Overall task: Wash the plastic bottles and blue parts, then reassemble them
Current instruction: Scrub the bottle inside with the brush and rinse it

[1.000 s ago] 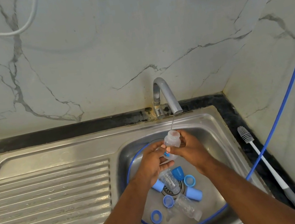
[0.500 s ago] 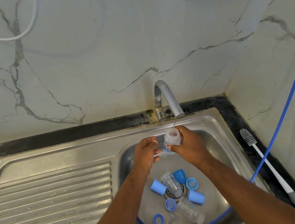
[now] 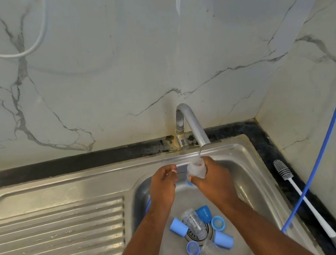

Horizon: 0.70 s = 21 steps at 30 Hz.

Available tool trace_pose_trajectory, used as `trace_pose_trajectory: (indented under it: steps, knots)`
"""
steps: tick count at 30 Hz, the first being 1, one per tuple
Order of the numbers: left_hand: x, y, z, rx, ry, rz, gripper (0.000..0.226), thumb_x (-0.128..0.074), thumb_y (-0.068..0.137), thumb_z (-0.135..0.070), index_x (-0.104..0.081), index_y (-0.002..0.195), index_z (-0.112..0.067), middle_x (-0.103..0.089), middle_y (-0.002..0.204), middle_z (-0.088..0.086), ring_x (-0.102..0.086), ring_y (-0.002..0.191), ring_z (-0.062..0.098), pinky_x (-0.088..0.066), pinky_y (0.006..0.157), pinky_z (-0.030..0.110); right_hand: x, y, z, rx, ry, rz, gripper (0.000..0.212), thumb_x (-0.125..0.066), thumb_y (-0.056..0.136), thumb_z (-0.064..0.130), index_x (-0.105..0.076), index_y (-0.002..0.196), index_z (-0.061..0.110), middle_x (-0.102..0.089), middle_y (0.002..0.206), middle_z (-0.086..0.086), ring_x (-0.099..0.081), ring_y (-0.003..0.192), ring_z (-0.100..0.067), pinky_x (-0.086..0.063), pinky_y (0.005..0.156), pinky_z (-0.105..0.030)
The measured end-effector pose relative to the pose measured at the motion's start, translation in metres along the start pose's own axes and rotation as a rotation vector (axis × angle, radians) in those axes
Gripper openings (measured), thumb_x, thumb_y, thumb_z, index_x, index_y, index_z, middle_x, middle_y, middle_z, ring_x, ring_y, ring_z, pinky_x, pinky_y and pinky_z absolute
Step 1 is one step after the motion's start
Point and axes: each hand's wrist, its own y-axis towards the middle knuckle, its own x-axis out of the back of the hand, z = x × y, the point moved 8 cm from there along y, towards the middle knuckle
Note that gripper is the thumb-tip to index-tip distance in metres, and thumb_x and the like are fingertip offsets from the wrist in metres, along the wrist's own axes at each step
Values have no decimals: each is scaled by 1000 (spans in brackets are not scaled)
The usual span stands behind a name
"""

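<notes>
A white marble-veined wall is seen behind a stainless steel sink (image 3: 61,191), with a ribbed drainer on its left and a basin on its right. A small translucent plastic bottle (image 3: 195,168) is held mouth-up under the curved chrome tap (image 3: 191,123), and a thin stream of water is run into its opening. The bottle is gripped round its body by the right hand (image 3: 213,179), with fingers and thumb curled about it. A blue ring (image 3: 189,182) is glimpsed at its lower end. The left hand (image 3: 164,180) is held just beside the bottle with its fingers curled; whether anything is pinched in it cannot be told.

Round the drain on the basin floor, two clear plastic bottles (image 3: 194,224) are left lying on their sides. Pale blue cylindrical caps (image 3: 178,226), a darker blue cup (image 3: 203,213) and blue screw rings (image 3: 218,223) are scattered near them. A white long-handled bottle brush (image 3: 282,171) is laid on the dark counter to the right, well apart from the hands. A blue hose (image 3: 322,145) is run past it into the basin.

The washing step is judged to be in hand: one bottle is being rinsed, and reassembly is not yet begun. For the next move, the water would need to be swilled round and tipped out. A firm hold is called for, since the wet plastic is likely to be slippery.
</notes>
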Motion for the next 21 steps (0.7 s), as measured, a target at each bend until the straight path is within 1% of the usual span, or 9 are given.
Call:
trace_pose_trajectory:
  steps: [3,6,9,13,14,16,17,19,21]
  knots:
    - [1,1,1,21,-14,23,14,-60,100,-17,-70,108,-20,-73,104,0,-68,98,19,-53,81,30,7,3,3,49,60,-73,46,-82,81,30,-58,120,31,-63,106,21,-62,96,2,-50,85,-17]
    - [4,0,6,26,36,14,16,-58,101,-16,-71,110,-19,-73,105,0,-67,101,20,-54,84,33,-9,-1,-3,27,-29,77,46,-81,79,31,-60,119,25,-66,110,11,-65,103,-10,-53,89,-28]
    - [7,-2,8,23,50,19,16,-58,101,-19,-70,112,-21,-72,106,-2,-67,101,16,-53,82,30,1,-3,-2,39,48,-37,51,-80,82,28,-56,127,26,-63,114,15,-61,102,-4,-51,88,-23]
    - [9,-3,9,37,71,25,13,-59,100,-18,-71,104,-23,-72,103,0,-67,100,21,-54,90,39,-12,-4,-8,21,-29,85,44,-81,78,30,-60,116,23,-67,110,7,-65,102,-12,-54,87,-30]
    - [9,-3,8,43,79,22,13,-59,100,-18,-71,107,-21,-72,104,2,-67,101,21,-54,92,40,-10,-3,-9,17,-10,61,43,-81,78,29,-59,114,25,-67,108,9,-65,100,-11,-55,87,-31]
    - [9,-2,6,35,59,27,16,-59,101,-18,-70,112,-20,-71,107,1,-66,101,17,-54,92,38,-2,1,-5,30,39,-7,46,-81,78,26,-55,116,31,-65,107,13,-63,96,-6,-54,84,-25]
    - [8,-2,5,29,51,35,17,-59,100,-18,-70,112,-21,-71,107,-1,-66,101,16,-54,90,37,-3,2,-3,38,31,14,47,-81,78,25,-54,116,32,-64,105,13,-63,96,-6,-53,82,-24]
    - [9,-5,4,20,58,42,17,-60,99,-17,-71,108,-25,-72,104,-4,-66,100,16,-54,88,36,-12,1,-4,17,-20,115,42,-79,78,23,-56,113,27,-62,101,12,-64,98,-11,-53,81,-26]
    - [6,-5,3,18,45,65,17,-60,98,-16,-71,105,-27,-72,102,-5,-66,100,15,-54,88,36,-10,1,-5,13,-9,62,42,-79,78,23,-57,114,24,-64,103,10,-64,99,-12,-53,84,-27]
